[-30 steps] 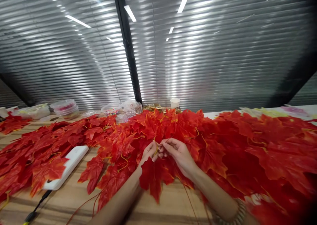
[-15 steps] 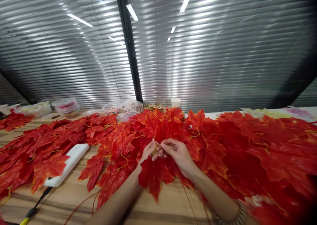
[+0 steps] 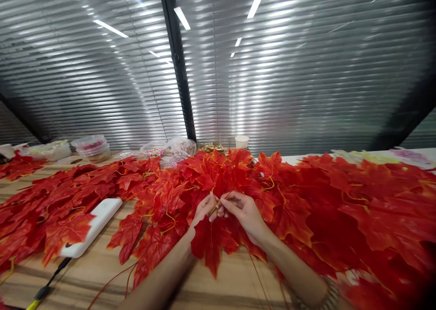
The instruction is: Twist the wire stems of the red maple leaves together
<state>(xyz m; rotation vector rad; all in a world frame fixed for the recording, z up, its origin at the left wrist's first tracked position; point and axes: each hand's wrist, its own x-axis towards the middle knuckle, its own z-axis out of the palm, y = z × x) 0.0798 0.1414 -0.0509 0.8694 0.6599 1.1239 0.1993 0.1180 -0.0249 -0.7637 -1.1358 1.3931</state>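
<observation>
Both my hands meet over a heap of artificial red maple leaves. My left hand point(image 3: 205, 209) pinches the thin yellow stem of a maple leaf point(image 3: 214, 244), whose blade hangs below the fingers. Close against it, my right hand point(image 3: 239, 206) is closed, thumb and fingertips together on what looks like a thin red string. Exactly how stem and string meet is too small to make out. Red strings point(image 3: 257, 273) trail down the table below my hands. More red leaves point(image 3: 163, 187) with yellow stems surround both hands.
A white power strip point(image 3: 102, 219) with a black cable lies left on the wooden table point(image 3: 85, 287), partly under leaves. Along the back stand clear plastic tubs point(image 3: 91, 147), plastic bags point(image 3: 182, 145) and a paper cup point(image 3: 241, 141). Window blinds point(image 3: 289, 73) rise behind.
Almost nothing differs. The fingertips of my right hand have shifted very slightly, while both hands stay together at the same spot over the leaves.
</observation>
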